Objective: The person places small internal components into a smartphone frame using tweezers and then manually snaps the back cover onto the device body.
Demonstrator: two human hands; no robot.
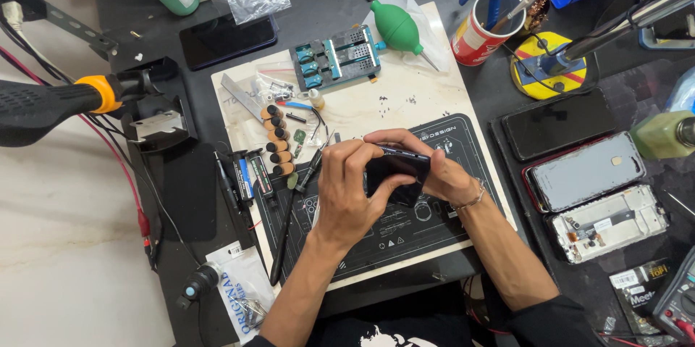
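Note:
A dark smartphone [394, 167] is held tilted on its edge above the black repair mat [434, 227]. My left hand [346, 187] wraps around its left side with the thumb pressed on its face. My right hand [434, 166] grips its right end, fingers curled over the top edge; a thin bracelet sits on that wrist. Just left of the hands, a row of small brown cylinders [276, 139] and black tweezers [310, 169] lie on the mat board.
A teal phone-holding jig [337, 57] and green air blower [397, 28] lie at the board's far end. A red tool cup [481, 28] stands behind. Opened phones [586, 172] and a frame [608, 222] lie right. A soldering iron handle [51, 104] juts in from left.

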